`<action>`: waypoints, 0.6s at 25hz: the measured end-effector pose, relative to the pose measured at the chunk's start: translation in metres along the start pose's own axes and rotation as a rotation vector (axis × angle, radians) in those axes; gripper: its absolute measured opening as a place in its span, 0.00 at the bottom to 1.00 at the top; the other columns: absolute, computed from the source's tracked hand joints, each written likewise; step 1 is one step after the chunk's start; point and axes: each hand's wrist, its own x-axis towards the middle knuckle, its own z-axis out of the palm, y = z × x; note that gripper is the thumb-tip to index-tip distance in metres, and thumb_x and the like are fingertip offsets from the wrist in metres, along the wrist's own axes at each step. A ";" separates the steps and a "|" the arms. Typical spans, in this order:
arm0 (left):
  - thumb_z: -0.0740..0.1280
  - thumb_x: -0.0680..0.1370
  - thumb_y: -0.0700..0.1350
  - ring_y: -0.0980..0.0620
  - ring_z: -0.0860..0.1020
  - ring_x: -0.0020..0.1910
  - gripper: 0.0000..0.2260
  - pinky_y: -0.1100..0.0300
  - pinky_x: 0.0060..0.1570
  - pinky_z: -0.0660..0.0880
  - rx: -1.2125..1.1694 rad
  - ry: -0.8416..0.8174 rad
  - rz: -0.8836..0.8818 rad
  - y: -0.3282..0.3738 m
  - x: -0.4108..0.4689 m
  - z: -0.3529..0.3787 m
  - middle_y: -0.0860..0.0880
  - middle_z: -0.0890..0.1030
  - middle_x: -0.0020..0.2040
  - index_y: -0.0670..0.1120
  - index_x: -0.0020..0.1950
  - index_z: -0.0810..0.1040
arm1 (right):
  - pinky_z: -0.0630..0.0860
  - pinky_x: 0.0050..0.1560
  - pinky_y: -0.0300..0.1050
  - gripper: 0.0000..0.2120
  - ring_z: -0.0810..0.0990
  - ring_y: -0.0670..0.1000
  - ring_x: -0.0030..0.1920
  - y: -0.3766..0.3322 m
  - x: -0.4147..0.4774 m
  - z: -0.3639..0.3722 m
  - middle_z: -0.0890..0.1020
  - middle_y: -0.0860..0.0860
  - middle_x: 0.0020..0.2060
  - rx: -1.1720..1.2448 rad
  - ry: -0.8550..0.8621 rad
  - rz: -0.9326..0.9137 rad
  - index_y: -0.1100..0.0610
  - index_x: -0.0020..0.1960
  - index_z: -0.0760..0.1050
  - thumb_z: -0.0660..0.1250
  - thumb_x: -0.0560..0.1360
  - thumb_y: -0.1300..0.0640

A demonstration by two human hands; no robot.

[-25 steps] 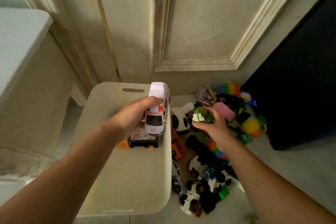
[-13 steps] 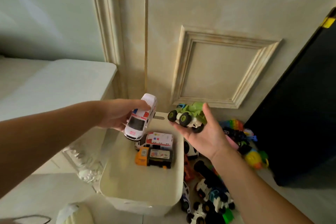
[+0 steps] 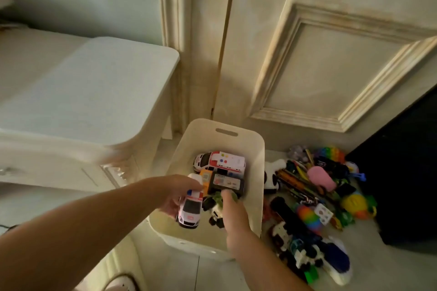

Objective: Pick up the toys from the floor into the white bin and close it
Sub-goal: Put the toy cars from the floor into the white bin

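Observation:
The white bin stands open on the floor by the door. Inside lie a white ambulance van and a black and orange toy. My left hand reaches into the bin, fingers around a white toy ambulance car. My right hand is also low inside the bin, on a green and black monster truck that it partly hides. A pile of toys lies on the floor right of the bin. No lid is in view.
A white cabinet stands left of the bin. A cream panelled door is behind it. A black piece of furniture borders the toy pile on the right. A pale rounded object sits at the bottom edge.
Both hands dropped from above the bin down into it, carrying the ambulance car and the green truck. The view tilted down and closer to the bin.

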 end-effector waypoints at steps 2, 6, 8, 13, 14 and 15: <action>0.69 0.76 0.42 0.40 0.79 0.50 0.17 0.41 0.55 0.76 -0.006 0.012 -0.030 -0.012 0.029 0.006 0.39 0.79 0.51 0.39 0.62 0.71 | 0.74 0.36 0.41 0.13 0.78 0.50 0.40 0.015 0.023 0.006 0.79 0.52 0.44 -0.167 0.062 -0.006 0.57 0.57 0.74 0.64 0.76 0.51; 0.68 0.77 0.44 0.37 0.72 0.64 0.17 0.30 0.62 0.66 0.121 -0.048 -0.143 -0.021 0.070 0.021 0.40 0.76 0.62 0.41 0.64 0.70 | 0.80 0.46 0.46 0.15 0.81 0.53 0.50 0.046 0.078 0.012 0.81 0.52 0.52 -0.706 0.159 -0.163 0.53 0.57 0.75 0.68 0.72 0.50; 0.67 0.78 0.45 0.36 0.70 0.66 0.17 0.27 0.59 0.66 0.082 -0.083 -0.193 -0.025 0.091 0.029 0.40 0.73 0.65 0.42 0.65 0.70 | 0.80 0.51 0.46 0.10 0.80 0.51 0.51 0.045 0.084 0.012 0.81 0.49 0.51 -0.927 0.234 -0.196 0.51 0.55 0.75 0.66 0.74 0.52; 0.64 0.80 0.47 0.36 0.72 0.63 0.19 0.32 0.53 0.75 0.042 -0.057 -0.181 -0.039 0.148 0.050 0.40 0.73 0.66 0.44 0.69 0.68 | 0.74 0.57 0.45 0.23 0.76 0.54 0.62 0.045 0.104 0.010 0.72 0.55 0.65 -1.010 0.178 -0.064 0.58 0.72 0.59 0.61 0.79 0.57; 0.63 0.80 0.47 0.36 0.72 0.64 0.19 0.34 0.52 0.76 0.057 -0.042 -0.148 -0.034 0.153 0.056 0.40 0.73 0.67 0.46 0.70 0.67 | 0.74 0.58 0.45 0.24 0.75 0.54 0.63 0.047 0.110 0.009 0.70 0.57 0.66 -1.007 0.184 -0.047 0.60 0.71 0.57 0.60 0.79 0.58; 0.63 0.80 0.47 0.36 0.72 0.64 0.19 0.35 0.50 0.76 0.064 -0.030 -0.128 -0.031 0.162 0.061 0.41 0.72 0.67 0.48 0.71 0.66 | 0.73 0.59 0.44 0.22 0.74 0.54 0.63 0.047 0.114 0.008 0.68 0.57 0.66 -1.020 0.178 -0.023 0.62 0.70 0.57 0.59 0.79 0.59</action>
